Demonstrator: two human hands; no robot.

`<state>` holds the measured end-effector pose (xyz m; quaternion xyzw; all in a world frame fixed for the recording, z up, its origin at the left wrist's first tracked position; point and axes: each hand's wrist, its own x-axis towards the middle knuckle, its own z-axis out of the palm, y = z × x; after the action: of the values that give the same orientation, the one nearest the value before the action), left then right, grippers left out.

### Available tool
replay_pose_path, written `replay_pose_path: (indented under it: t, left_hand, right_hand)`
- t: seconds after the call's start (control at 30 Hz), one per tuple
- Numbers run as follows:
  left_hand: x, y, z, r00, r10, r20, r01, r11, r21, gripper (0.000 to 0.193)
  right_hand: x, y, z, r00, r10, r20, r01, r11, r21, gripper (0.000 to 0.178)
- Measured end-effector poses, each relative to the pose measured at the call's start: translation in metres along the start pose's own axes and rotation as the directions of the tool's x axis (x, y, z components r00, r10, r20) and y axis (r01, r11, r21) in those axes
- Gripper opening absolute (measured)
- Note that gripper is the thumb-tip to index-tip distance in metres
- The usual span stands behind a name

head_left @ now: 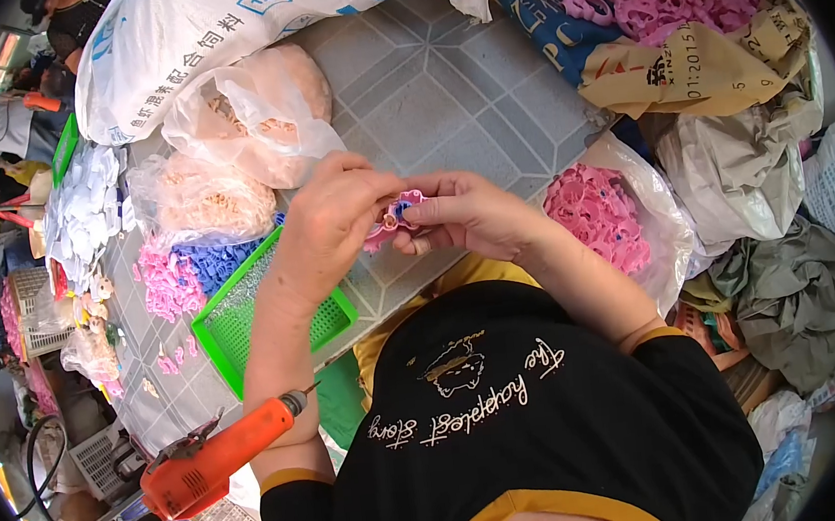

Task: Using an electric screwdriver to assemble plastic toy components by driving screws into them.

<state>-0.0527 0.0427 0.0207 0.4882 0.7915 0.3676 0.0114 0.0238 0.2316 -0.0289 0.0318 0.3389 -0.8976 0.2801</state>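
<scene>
In front of my chest, both hands hold one small pink plastic part (415, 196) with a blue piece set in its middle. My left hand (333, 213) has its fingertips pinched on the part's left side. My right hand (473, 213) grips the right side between thumb and fingers, and a ring shows on one finger. Fingers cover much of the part. Below my left forearm lies a green perforated tray (227, 359) with tiny shiny pieces scattered inside. Beyond it are a heap of pink parts (168, 281) and a heap of blue parts (212, 265).
An orange power screwdriver (218, 463) hangs by my left elbow, bit pointing at my arm. Clear bags of peach pieces (206, 200) and a white sack (186, 52) lie across the grey table. A bag of pink parts (594, 218) and a brown sack (696, 73) stand right.
</scene>
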Motion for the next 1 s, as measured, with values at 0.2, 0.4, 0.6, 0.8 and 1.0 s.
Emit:
replay_pose_path:
  t: [0.2, 0.4, 0.6, 0.8, 1.0]
  left_hand:
    - [0.002, 0.005, 0.000, 0.999, -0.036, -0.016, 0.036, 0.999, 0.014, 0.020]
    - [0.000, 0.004, 0.002, 0.937, 0.003, -0.350, 0.047, 0.990, 0.135, 0.019]
    - [-0.008, -0.011, 0.010, 0.894, -0.331, -0.302, 0.356, 0.934, 0.030, 0.017]
    - [-0.020, -0.024, 0.033, 0.901, -0.384, 0.203, 0.387, 0.922, 0.025, 0.014]
    - [-0.020, -0.026, 0.037, 0.847, -0.516, 0.132, 0.518, 0.855, 0.015, 0.017]
  right_hand:
    - [-0.001, 0.001, -0.001, 0.999, -0.033, -0.004, 0.033, 0.999, -0.028, 0.035]
    - [-0.002, 0.004, -0.003, 0.985, -0.128, -0.114, 0.122, 0.991, -0.055, 0.045]
    - [-0.011, 0.001, -0.026, 0.908, -0.279, -0.312, 0.177, 0.932, -0.317, 0.035]
    - [-0.020, -0.009, -0.034, 0.863, -0.433, -0.261, 0.309, 0.860, -0.405, 0.032]
    - [-0.021, -0.005, -0.026, 0.881, -0.445, -0.159, 0.317, 0.806, -0.499, 0.030]
